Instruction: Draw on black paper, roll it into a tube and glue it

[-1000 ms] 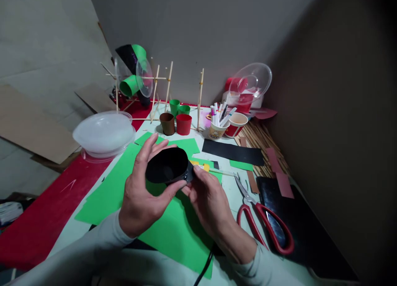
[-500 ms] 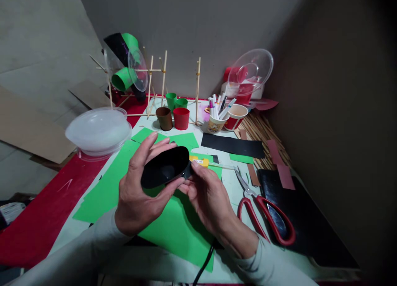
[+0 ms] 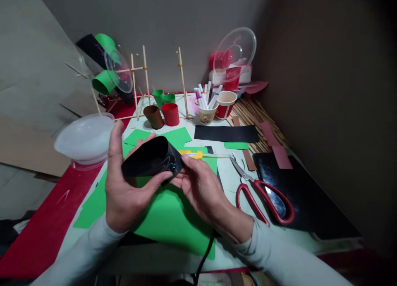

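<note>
A strip of black paper (image 3: 145, 158) is curled into an open loop above the table, with a shiny streak near its overlapping end. My left hand (image 3: 127, 187) grips it from the left, thumb at the lower edge and fingers partly behind it. My right hand (image 3: 201, 182) pinches the flat end at the right. Under both hands lie green paper sheets (image 3: 173, 224). Just behind the right fingers rests a yellow glue gun (image 3: 195, 154) with a clear glue stick, its front hidden. Red-handled scissors (image 3: 248, 180) lie open to the right.
Small rolled cups, one brown (image 3: 153, 117) and one red (image 3: 170, 114), stand before a wooden stick frame (image 3: 182, 79). A marker cup (image 3: 207, 113) stands behind a flat black strip (image 3: 226, 133). Clear plastic bowls (image 3: 87, 137) sit left; a black tablet-like slab (image 3: 297, 199) lies right.
The black loop has widened, and its flat overlapping end now shows more. My left hand has shifted left. The whole view has turned slightly.
</note>
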`<state>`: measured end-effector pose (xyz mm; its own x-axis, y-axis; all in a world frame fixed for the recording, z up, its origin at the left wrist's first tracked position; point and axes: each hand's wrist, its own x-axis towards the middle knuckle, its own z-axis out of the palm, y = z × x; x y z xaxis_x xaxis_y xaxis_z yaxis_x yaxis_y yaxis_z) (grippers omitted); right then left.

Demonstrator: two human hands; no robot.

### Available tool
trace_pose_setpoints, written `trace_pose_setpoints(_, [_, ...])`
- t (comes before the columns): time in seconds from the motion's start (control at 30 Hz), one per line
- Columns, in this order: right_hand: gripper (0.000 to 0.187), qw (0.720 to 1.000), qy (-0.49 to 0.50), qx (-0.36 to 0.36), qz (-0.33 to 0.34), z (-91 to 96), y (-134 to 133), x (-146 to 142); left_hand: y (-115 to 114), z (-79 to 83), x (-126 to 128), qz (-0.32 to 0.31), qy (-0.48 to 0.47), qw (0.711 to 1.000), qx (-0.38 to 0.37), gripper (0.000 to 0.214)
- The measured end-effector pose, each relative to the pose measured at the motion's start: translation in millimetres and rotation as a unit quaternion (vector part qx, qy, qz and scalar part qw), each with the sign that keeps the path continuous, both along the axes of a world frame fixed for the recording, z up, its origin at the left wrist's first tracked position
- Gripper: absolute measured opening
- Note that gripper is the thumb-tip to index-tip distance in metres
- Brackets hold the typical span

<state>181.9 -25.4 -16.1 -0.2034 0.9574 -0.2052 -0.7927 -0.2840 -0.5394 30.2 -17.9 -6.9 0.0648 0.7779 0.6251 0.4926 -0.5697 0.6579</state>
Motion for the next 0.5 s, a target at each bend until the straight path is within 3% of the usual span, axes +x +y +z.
trace_pose_setpoints(0.1, [0.016,1.000,0.000,0.007,0.002,1.4,-1.0,-0.5,-2.5,1.6,5.6,-0.031,-0.024,0.999,-0.003,0.104])
trace_pose_setpoints(0.3, [0.016,1.000,-0.001,0.003,-0.001,4.7,-2.6,-1.3,-6.7,4.2,8.3,-0.012,0.027,0.998,0.062,0.103])
trace_pose_setpoints(0.5, [0.018,1.000,-0.030,0.005,-0.003,5.6,0.2,2.1,-4.8,4.9,1.0,-0.059,-0.026,0.998,0.018,0.111])
